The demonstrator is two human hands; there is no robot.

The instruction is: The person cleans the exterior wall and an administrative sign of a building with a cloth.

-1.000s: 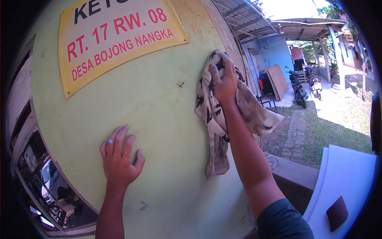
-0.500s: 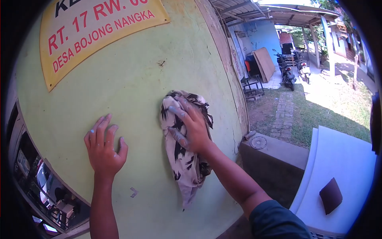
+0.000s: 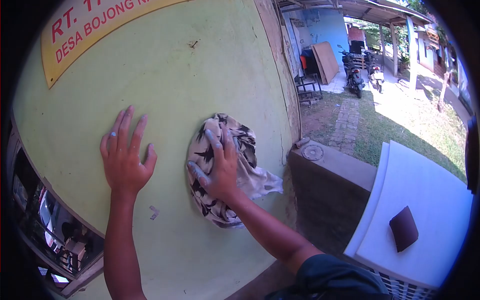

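Observation:
My right hand presses a cream cloth with black patches against the pale green wall. Its fingers are spread over the bunched fabric, and a loose end sticks out to the right. Grey-blue smears mark the fingertips. To the left, my left hand lies on or just over the same wall, fingers stretched out and holding nothing. A small scuffed patch shows on the wall between my forearms.
A yellow-edged banner hangs upper left, above a window at lower left. On the right are a concrete ledge and a white flat surface bearing a dark brown square sheet. Motorbikes stand farther back.
My right hand has shifted slightly left and down, and the cloth has swung, its tail now pointing right instead of down. My left hand has moved up, its fingers straighter. The view has tilted down.

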